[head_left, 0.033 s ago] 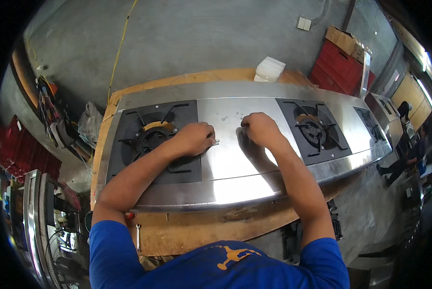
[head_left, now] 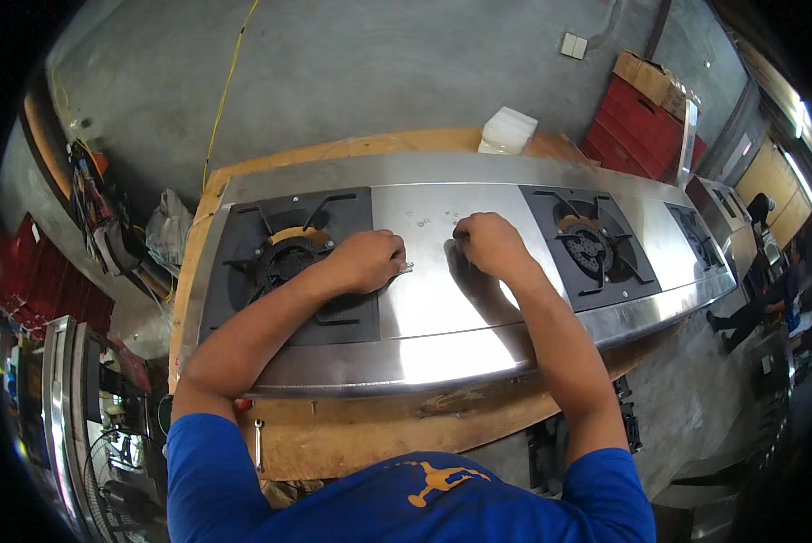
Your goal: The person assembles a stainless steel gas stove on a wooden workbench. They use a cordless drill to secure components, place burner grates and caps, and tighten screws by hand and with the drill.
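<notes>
A long stainless steel stove top point(head_left: 442, 299) lies on a wooden bench point(head_left: 351, 434). My left hand point(head_left: 365, 261) rests on the steel panel beside the left black burner grate point(head_left: 284, 258), closed on a small metal piece point(head_left: 407, 267) that pokes out toward the right. My right hand point(head_left: 483, 242) rests on the middle of the panel with its fingers curled down; whatever is under the fingertips is hidden. A few small screws or holes point(head_left: 424, 217) dot the steel between and just beyond the hands.
A second burner grate point(head_left: 591, 244) sits to the right, with a third point(head_left: 695, 237) further along. A white box point(head_left: 507, 131) stands at the bench's far edge. Red crates point(head_left: 636, 127) are by the wall. A spanner point(head_left: 258, 443) lies on the bench's near edge. Another person point(head_left: 759, 303) is at far right.
</notes>
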Motion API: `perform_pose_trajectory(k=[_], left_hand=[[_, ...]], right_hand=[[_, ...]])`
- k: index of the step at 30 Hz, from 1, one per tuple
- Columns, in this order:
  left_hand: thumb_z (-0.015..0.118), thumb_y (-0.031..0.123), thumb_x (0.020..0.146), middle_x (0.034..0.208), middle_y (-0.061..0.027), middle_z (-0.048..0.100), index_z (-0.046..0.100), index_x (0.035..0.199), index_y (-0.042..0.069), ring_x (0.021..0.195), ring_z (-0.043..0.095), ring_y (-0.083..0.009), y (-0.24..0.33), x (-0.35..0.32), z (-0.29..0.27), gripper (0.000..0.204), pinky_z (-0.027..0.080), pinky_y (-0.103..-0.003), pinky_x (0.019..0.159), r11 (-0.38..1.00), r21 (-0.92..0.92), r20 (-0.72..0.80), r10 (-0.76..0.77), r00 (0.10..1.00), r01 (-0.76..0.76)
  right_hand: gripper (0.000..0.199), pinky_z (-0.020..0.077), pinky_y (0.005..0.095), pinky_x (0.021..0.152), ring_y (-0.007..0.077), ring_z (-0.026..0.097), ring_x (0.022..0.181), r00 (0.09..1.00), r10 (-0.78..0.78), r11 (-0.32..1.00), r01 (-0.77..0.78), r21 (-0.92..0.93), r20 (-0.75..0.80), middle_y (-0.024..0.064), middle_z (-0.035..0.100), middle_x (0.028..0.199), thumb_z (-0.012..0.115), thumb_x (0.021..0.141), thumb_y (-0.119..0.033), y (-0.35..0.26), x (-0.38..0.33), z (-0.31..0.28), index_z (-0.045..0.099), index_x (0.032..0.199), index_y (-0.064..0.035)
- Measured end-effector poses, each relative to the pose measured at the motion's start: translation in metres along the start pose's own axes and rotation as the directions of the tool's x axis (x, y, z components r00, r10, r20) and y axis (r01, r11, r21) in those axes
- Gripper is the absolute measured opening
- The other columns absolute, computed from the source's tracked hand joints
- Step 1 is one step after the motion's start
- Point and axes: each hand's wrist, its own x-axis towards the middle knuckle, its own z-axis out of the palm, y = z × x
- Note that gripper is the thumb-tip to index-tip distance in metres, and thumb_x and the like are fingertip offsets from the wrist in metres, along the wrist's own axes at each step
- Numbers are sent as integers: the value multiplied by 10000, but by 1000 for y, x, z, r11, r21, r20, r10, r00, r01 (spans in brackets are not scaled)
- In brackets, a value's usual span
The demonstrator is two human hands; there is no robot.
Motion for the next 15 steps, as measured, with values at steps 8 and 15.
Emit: perform_pose_trajectory(k=[8,15], left_hand=[[647,254,891,1008,-181,648,639,944,15,983,616,-387,20,0,-6,245,485,-467,847,989,49,88,-141,986,137],[610,267,921,1041,-227,656,637,1015,-28,964,643,-410,22,-6,-3,311,519,-487,849,998,62,64,-31,997,27]], right_hand=[[184,530,452,821,353,660,919,975,-144,990,141,-27,-168,165,692,921,616,833,-153,-2,39,16,741,952,-91],[193,533,438,827,335,663,960,990,-124,983,131,-129,61,143,703,980,642,812,-162,-16,73,15,731,970,-97]])
